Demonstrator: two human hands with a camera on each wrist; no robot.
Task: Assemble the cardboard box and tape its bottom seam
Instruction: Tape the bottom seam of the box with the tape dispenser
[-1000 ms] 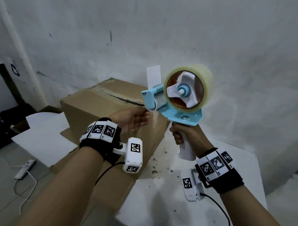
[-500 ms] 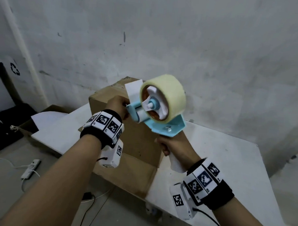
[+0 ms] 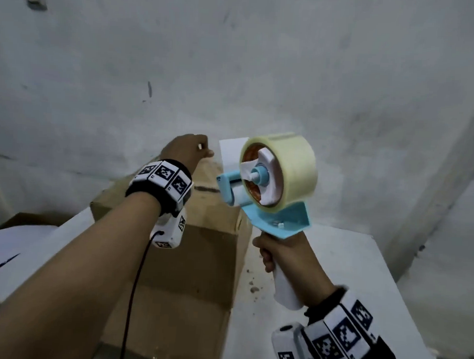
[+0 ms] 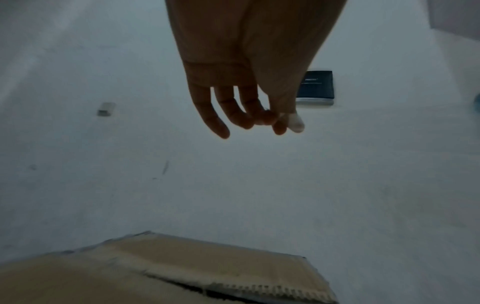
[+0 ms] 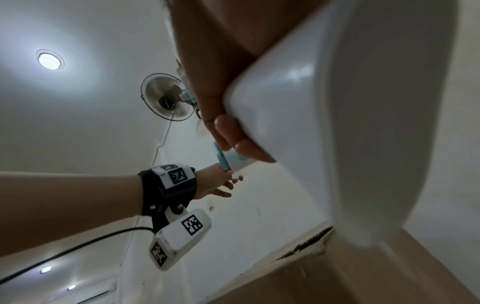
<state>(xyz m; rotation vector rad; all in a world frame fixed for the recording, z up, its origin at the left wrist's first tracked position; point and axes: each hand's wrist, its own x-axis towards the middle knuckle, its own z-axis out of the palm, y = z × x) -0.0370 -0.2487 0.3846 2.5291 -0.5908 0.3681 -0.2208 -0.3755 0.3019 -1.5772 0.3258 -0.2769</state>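
A brown cardboard box [image 3: 194,259] stands on the white table, its top flaps folded shut with a dark seam [image 3: 203,188] between them. My right hand [image 3: 284,252] grips the white handle [image 3: 285,287] of a blue tape dispenser [image 3: 277,219], held up beside the box's right edge with its clear tape roll [image 3: 296,165] on top. My left hand [image 3: 201,150] is raised above the box's far edge, just left of the dispenser's mouth. In the left wrist view its thumb and forefinger [image 4: 280,125] pinch a small translucent tape end [image 4: 296,123]; the other fingers hang loosely.
The white table [image 3: 349,265] extends to the right of the box, with a grey wall close behind. A white sheet [image 3: 10,245] and a cardboard piece [image 3: 30,219] lie at the left. A black cable [image 3: 136,283] hangs from my left wrist.
My left hand has left the box's top and risen to the dispenser's mouth. The dispenser has swung so that its roll points right and has moved up over the box's right edge.
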